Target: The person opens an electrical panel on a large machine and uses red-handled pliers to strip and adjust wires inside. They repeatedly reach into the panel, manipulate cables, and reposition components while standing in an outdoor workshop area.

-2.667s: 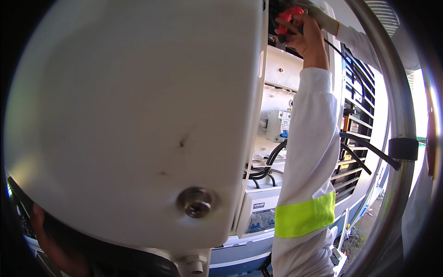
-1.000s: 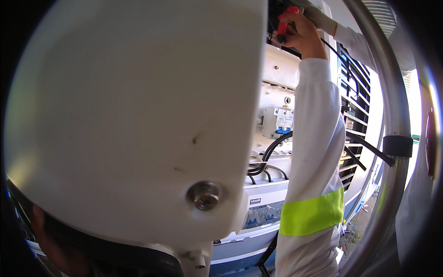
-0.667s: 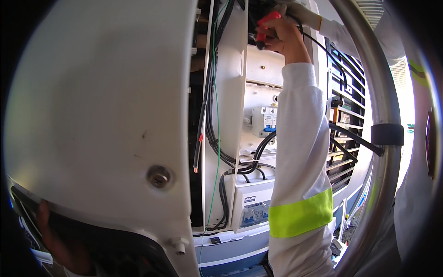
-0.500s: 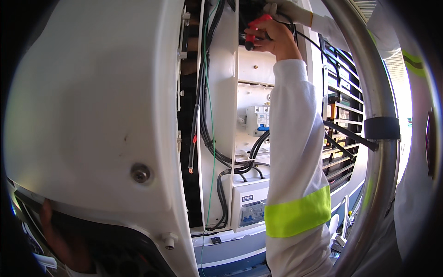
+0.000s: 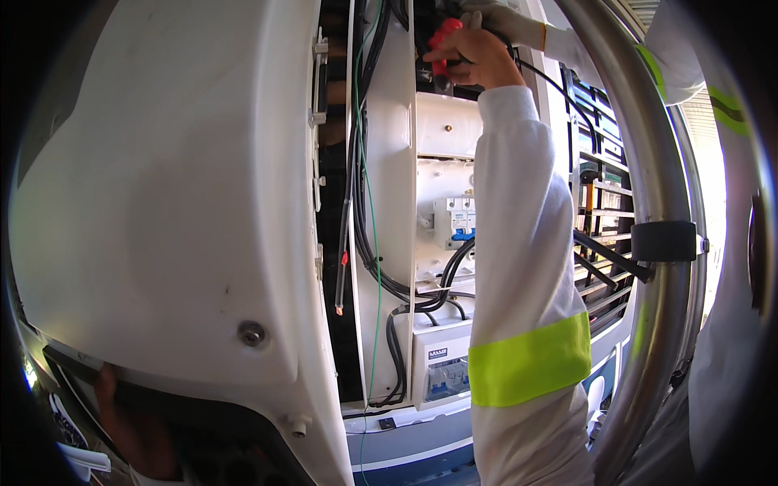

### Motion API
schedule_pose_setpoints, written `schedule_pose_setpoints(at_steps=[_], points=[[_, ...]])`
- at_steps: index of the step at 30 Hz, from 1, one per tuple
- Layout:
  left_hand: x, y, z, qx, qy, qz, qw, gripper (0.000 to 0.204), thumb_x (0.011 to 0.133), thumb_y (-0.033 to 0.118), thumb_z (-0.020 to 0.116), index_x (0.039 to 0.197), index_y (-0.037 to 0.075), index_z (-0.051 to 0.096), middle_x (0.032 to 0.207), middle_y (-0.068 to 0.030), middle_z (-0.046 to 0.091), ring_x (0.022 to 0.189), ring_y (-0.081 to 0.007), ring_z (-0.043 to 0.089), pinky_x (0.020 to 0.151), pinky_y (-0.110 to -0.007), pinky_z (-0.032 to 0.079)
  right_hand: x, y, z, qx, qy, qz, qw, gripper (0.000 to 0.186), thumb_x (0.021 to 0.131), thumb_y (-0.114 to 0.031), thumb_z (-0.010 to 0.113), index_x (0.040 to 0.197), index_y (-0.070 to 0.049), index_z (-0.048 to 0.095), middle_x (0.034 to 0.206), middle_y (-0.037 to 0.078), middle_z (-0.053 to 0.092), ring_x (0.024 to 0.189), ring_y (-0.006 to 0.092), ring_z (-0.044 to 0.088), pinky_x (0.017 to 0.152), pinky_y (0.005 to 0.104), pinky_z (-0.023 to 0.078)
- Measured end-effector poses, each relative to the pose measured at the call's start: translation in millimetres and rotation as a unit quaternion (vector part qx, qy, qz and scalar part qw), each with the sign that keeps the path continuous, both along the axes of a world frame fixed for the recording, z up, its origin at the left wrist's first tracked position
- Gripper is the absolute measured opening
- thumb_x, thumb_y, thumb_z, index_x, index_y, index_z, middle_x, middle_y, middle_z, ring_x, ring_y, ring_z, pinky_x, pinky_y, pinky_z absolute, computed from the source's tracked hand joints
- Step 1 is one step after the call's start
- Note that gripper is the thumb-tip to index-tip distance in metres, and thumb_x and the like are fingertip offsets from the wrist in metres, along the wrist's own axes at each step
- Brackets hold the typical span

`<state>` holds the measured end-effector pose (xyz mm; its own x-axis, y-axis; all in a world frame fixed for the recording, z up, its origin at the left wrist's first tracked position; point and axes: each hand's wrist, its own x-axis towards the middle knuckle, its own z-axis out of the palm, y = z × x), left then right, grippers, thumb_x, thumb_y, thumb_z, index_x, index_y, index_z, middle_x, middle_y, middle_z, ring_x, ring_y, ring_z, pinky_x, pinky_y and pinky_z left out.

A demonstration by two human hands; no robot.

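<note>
My right hand (image 5: pixel 480 58) is raised to the top of an open electrical cabinet. It is closed around a red-handled tool (image 5: pixel 442 47) whose tip goes into the dark upper recess. My white sleeve with a yellow reflective band (image 5: pixel 531 368) runs up the middle of the view. At the lower left, my left hand (image 5: pixel 134 421) grips the bottom edge of a large white curved cover panel (image 5: pixel 170 186), which stands swung out to the left. A co-worker's gloved hand (image 5: pixel 510 20) reaches in just above my right hand.
Inside the cabinet are black cables (image 5: pixel 405 296), a thin green wire (image 5: pixel 374 243), a white breaker block (image 5: pixel 455 219) and a lower breaker box (image 5: pixel 442 368). A thick metal tube (image 5: pixel 660 162) with a black clamp (image 5: pixel 664 241) curves down the right, in front of a louvred grille (image 5: pixel 604 202).
The white cover panel has swung left, uncovering the cables and the cabinet's inner column. My right hand has stayed up on the red-handled tool.
</note>
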<state>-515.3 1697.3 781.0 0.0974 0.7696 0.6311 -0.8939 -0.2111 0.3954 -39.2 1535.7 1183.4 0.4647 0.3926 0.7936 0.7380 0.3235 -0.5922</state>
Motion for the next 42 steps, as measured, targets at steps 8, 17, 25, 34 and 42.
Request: schedule_pose_setpoints(at_steps=[8, 17, 25, 34, 42], points=[[6.3, -8.4, 0.9, 0.000, -0.015, -0.005, 1.000, 0.050, 0.098, 0.029, 0.060, 0.138, 0.002, 0.049, 0.133, -0.0100, 0.058, 0.123, -0.0254, 0.053, 0.107, -0.042, 0.038, -11.4, -45.2, 3.5, 0.077, -0.097, 0.018, 0.992, 0.013, 0.073, -0.004, 0.063, 0.073, -0.009, 0.051, 0.070, 0.008, 0.057, 0.056, 0.0283, 0.058, 0.051, 0.0411, 0.042], [10.8, -18.0, -0.9, -0.045, -0.050, -0.011, 0.998, 0.045, 0.099, 0.027, 0.060, 0.135, 0.002, 0.051, 0.129, -0.0095, 0.059, 0.123, -0.0245, 0.051, 0.106, -0.041, 0.037, -31.8, -101.6, 64.0, -0.083, -0.041, 0.023, 0.995, 0.008, 0.070, 0.000, 0.060, 0.077, -0.005, 0.057, 0.076, 0.016, 0.063, 0.058, 0.0351, 0.060, 0.050, 0.0505, 0.045], [4.9, 1.7, -21.5, 0.022, -0.045, 0.026, 0.998, 0.040, 0.101, 0.026, 0.056, 0.133, 0.003, 0.053, 0.127, -0.0123, 0.060, 0.119, -0.0242, 0.055, 0.104, -0.040, 0.043, -44.6, -101.4, 79.2, -0.136, -0.037, -0.029, 0.990, 0.012, 0.073, -0.003, 0.060, 0.085, -0.003, 0.058, 0.086, 0.018, 0.065, 0.067, 0.0374, 0.062, 0.061, 0.0556, 0.046], [0.0, 9.7, -43.6, 0.117, 0.235, 0.537, 0.802, 0.044, 0.103, 0.023, 0.053, 0.139, -0.002, 0.049, 0.137, -0.0178, 0.055, 0.125, -0.0275, 0.054, 0.107, -0.040, 0.044, -53.8, -99.0, 88.0, -0.155, -0.036, -0.050, 0.986, 0.019, 0.077, -0.007, 0.060, 0.094, -0.001, 0.059, 0.097, 0.021, 0.066, 0.077, 0.0399, 0.064, 0.072, 0.0613, 0.047], [-1.1, 13.5, -47.5, 0.141, 0.242, 0.612, 0.739, 0.045, 0.102, 0.020, 0.055, 0.141, -0.002, 0.047, 0.141, -0.0186, 0.053, 0.130, -0.0287, 0.051, 0.111, -0.041, 0.041, -40.7, -95.9, 87.0, -0.148, -0.022, -0.034, 0.988, 0.025, 0.080, -0.011, 0.061, 0.103, 0.001, 0.060, 0.107, 0.024, 0.068, 0.085, 0.0422, 0.067, 0.082, 0.0665, 0.048]])
